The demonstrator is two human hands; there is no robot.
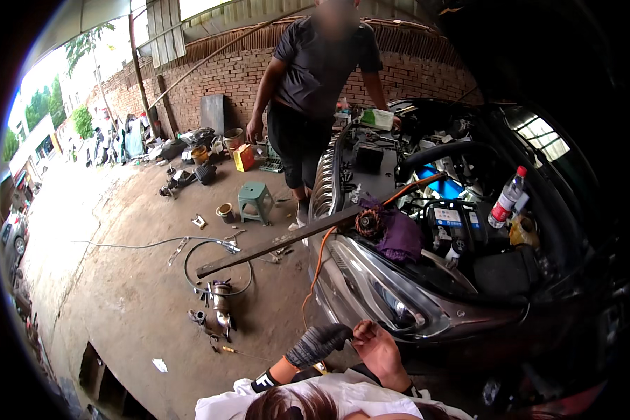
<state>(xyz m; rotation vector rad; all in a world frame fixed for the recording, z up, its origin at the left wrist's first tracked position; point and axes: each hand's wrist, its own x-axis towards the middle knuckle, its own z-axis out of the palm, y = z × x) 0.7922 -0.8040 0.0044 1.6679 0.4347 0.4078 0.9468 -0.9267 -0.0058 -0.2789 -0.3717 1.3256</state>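
My left hand (320,346), in a grey knit glove, is closed and meets the fingertips of my bare right hand (378,352) in front of the car's headlight. The fingers of the right hand are curled in with the palm partly turned up. Whatever lies between the two hands is too small to make out. Just beyond them is the front of a dark car (392,287) with its bonnet up. A round part with copper windings (368,222) sits on a purple cloth (399,236) at the engine bay's edge.
A long bar (259,246) juts out from the car's front, and an orange cable (319,262) hangs there. A bottle (507,197) stands by the battery (449,218). Another person (315,70) stands at the far side. A green stool (255,201) and a metal exhaust part (221,302) are on the floor.
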